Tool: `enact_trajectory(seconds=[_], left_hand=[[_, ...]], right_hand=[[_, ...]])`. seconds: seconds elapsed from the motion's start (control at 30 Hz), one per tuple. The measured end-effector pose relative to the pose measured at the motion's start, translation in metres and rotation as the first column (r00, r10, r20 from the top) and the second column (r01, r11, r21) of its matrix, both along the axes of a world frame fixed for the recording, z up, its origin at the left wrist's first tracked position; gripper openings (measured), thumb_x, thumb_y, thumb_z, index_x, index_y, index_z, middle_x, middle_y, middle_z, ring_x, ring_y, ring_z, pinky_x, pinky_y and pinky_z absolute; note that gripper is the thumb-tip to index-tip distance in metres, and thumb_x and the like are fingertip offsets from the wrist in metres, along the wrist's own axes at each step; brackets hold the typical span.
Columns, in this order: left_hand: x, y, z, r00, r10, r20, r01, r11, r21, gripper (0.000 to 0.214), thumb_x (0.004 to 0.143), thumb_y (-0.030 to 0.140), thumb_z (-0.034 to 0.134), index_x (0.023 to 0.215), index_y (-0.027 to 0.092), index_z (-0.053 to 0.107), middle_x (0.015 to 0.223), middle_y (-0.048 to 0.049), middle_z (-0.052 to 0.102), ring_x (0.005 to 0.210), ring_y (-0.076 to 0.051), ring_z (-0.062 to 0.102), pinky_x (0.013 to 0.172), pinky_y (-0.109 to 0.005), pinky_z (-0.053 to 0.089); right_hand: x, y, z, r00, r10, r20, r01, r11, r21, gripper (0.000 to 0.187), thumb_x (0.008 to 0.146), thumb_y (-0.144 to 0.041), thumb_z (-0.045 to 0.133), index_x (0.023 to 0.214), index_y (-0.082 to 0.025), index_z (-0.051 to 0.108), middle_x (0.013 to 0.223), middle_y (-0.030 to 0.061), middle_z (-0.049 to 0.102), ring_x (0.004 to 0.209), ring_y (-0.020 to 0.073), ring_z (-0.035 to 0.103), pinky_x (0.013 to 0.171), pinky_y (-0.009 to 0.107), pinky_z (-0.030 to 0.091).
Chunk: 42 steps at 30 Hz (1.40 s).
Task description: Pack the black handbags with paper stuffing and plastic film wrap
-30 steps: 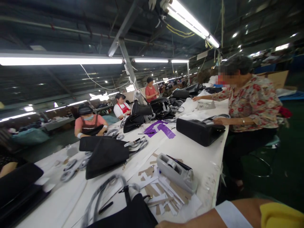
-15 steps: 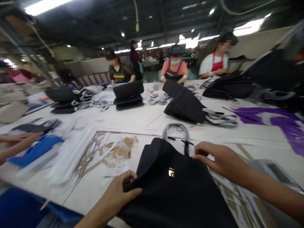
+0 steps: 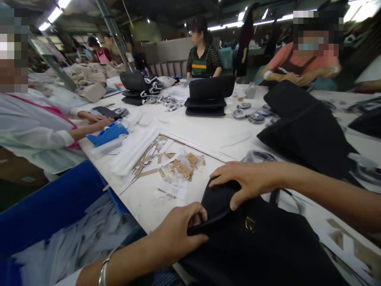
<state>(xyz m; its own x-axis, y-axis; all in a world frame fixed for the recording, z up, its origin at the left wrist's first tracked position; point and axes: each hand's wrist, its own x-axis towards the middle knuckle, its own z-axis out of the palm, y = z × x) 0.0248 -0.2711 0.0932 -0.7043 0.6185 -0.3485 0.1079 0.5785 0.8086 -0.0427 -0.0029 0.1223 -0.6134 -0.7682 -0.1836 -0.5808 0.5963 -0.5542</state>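
Observation:
A black handbag [image 3: 268, 246] with a small gold emblem lies tilted before me at the table's front edge. My left hand [image 3: 183, 226] is closed on the left end of its top rim, fingers curled at the rim and thumb on the front. Farther along the top edge, my right hand [image 3: 247, 180] grips the bag, with its thumb on the front panel and its fingers reaching over the rim. Behind my right hand, the bag's plastic-wrapped handle [image 3: 258, 155] shows in part. The bag's inside and base are hidden.
Paper tags and scraps [image 3: 181, 167] lie left of the bag, beside white plastic sleeves [image 3: 135, 157]. More black bags [image 3: 309, 123] stand across the white table [image 3: 208, 131]. A blue bin [image 3: 59, 206] holds plastic at lower left. Co-workers sit opposite; one works at my left.
My right hand has moved left from beside the handle onto the bag's top edge. The left hand still holds the rim. My view has turned left, bringing the blue bin into sight.

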Motion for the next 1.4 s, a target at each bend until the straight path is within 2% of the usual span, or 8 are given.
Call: enact_trajectory(seconds=[0.2,0.37,0.57,0.77,0.87,1.07,1.17,1.4], left_hand=[[-0.001,0.002,-0.003,1.000,0.015,-0.008,-0.015,1.000,-0.006,0.025,0.067,0.015,0.069,0.088,0.023,0.059,0.072,0.0064,0.054,0.068,-0.011,0.048,0.061,-0.022,0.033],[-0.001,0.002,-0.004,0.998,0.065,0.012,-0.065,0.998,-0.015,0.026,0.067,0.016,0.070,0.090,0.024,0.060,0.072,0.0065,0.055,0.069,-0.012,0.050,0.062,-0.023,0.034],[0.010,0.001,-0.002,0.992,0.121,-0.036,-0.120,0.993,0.011,0.034,0.070,0.020,0.072,0.100,0.028,0.061,0.078,0.0061,0.058,0.072,-0.013,0.053,0.067,-0.024,0.038],[0.025,0.000,-0.003,0.965,0.258,0.036,-0.261,0.956,0.133,0.068,0.068,0.023,0.077,0.130,0.031,0.050,0.093,0.0026,0.062,0.073,-0.012,0.055,0.070,-0.023,0.047],[0.033,-0.001,0.002,0.976,0.217,0.015,-0.215,0.953,0.215,0.066,0.069,0.014,0.072,0.130,0.032,0.054,0.112,-0.0012,0.063,0.081,-0.013,0.060,0.079,-0.024,0.050],[0.030,-0.004,0.018,0.995,-0.103,-0.007,0.100,0.949,0.298,0.059,0.074,0.001,0.058,0.126,0.029,0.063,0.118,-0.0027,0.066,0.105,-0.017,0.063,0.094,-0.023,0.048],[0.022,-0.006,0.021,0.984,-0.177,-0.010,0.169,0.916,0.364,0.053,0.077,0.003,0.057,0.124,0.026,0.065,0.114,-0.0041,0.068,0.105,-0.017,0.064,0.094,-0.023,0.049],[-0.013,-0.010,-0.012,0.965,-0.167,0.201,0.072,0.909,0.410,0.029,0.089,0.037,0.057,0.106,0.018,0.073,0.087,-0.0050,0.073,0.071,-0.014,0.064,0.063,-0.022,0.050]], right_hand=[[-0.038,0.003,-0.010,0.974,-0.204,0.100,0.186,0.969,0.165,0.076,0.073,-0.066,0.068,0.135,-0.025,0.058,0.117,0.0095,0.071,0.100,0.0278,0.069,0.089,0.037,0.051],[-0.031,0.003,-0.017,0.937,-0.292,0.190,0.299,0.954,-0.009,0.054,0.074,-0.046,0.074,0.125,-0.030,0.066,0.119,0.0015,0.071,0.108,0.0262,0.066,0.094,0.034,0.050],[-0.015,0.010,-0.025,0.702,-0.613,0.362,0.698,0.693,-0.179,0.039,0.076,-0.051,0.071,0.102,-0.022,0.073,0.093,0.0031,0.075,0.085,0.0222,0.069,0.073,0.029,0.054],[0.012,0.023,-0.006,0.623,-0.781,0.035,0.730,0.566,-0.383,0.033,0.071,-0.053,0.075,0.088,-0.024,0.074,0.094,0.0037,0.074,0.089,0.0244,0.069,0.080,0.033,0.054],[0.032,0.033,0.003,0.607,-0.767,-0.210,0.642,0.628,-0.440,0.029,0.074,-0.057,0.071,0.088,-0.031,0.074,0.095,0.0008,0.075,0.091,0.0250,0.070,0.085,0.036,0.055],[0.050,0.041,0.015,0.777,-0.311,-0.547,0.281,0.949,-0.141,0.040,0.078,-0.068,0.060,0.106,-0.041,0.070,0.104,-0.0016,0.074,0.090,0.0257,0.072,0.075,0.034,0.061],[0.054,0.047,0.017,0.748,-0.133,-0.650,0.204,0.978,0.034,0.061,0.073,-0.077,0.057,0.120,-0.040,0.065,0.115,0.0032,0.071,0.092,0.0305,0.072,0.066,0.037,0.063],[0.063,0.062,0.008,0.760,-0.112,-0.640,0.240,0.964,0.117,0.039,0.081,-0.059,0.060,0.117,-0.045,0.062,0.102,-0.0062,0.075,0.093,0.0251,0.071,0.080,0.034,0.063]])
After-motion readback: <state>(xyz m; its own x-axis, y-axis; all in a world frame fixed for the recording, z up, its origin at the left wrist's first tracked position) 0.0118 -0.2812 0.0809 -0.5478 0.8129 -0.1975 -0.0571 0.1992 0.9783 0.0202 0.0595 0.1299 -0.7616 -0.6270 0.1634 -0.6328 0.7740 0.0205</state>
